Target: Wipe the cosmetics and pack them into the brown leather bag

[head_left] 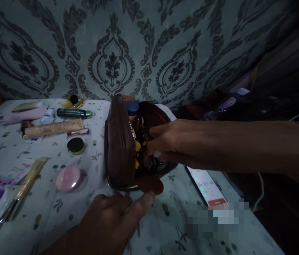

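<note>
Brown leather-look zip bag (119, 141), boxy, unzipped, mouth facing right, on white leaf-print cloth (92, 171) against the patterned wall (144, 46). Right hand (162, 140): fingers inside the bag's mouth, bent; can't tell if they grip anything. Left hand (112, 216): fingers curled, thumb extended to the bag's brown flap at the near end; can't tell if it's pinching or just touching. Dark-blue round cap (132, 108) shows inside the bag. Left of bag: glossy pink round compact (68, 179), black-lidded round jar (76, 144). Lit-screen phone (205, 186) lies below right forearm.
</note>
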The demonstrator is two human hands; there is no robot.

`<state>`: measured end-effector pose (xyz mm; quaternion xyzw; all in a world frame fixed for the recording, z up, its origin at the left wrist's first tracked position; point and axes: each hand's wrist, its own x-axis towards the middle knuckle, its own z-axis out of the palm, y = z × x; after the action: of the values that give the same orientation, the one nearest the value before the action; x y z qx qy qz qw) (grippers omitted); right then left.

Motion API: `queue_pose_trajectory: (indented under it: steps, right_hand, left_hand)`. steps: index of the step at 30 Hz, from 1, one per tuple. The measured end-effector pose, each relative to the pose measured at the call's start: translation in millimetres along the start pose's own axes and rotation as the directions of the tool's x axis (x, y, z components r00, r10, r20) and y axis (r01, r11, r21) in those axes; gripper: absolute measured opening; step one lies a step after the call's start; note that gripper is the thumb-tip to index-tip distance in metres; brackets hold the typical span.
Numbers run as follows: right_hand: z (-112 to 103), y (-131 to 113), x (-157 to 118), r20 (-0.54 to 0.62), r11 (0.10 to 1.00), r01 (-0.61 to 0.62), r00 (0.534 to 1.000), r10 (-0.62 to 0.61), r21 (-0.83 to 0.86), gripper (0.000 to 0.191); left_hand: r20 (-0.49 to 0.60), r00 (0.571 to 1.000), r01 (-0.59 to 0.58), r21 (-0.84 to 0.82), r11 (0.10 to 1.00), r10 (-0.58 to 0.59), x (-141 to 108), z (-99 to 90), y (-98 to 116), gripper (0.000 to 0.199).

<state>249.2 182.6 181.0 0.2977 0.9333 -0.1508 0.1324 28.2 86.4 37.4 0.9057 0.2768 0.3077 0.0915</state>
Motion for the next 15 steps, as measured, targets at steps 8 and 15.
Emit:
queue_pose_trajectory:
  steps: [8, 15]
  right_hand:
    - [3, -1, 10, -0.031, 0.982, 0.003, 0.999, -0.009, -0.189, 0.019]
    - [16, -1, 17, -0.097, 0.926, -0.058, 0.995, 0.024, -0.373, 0.024]
  left_hand:
    - [0.011, 1.000, 0.013, -0.022, 1.000, -0.013, 0, 1.5, 0, 0.036]
    - [0.004, 1.000, -0.008, -0.001, 1.000, 0.008, 1, 1.5, 0, 0.035]
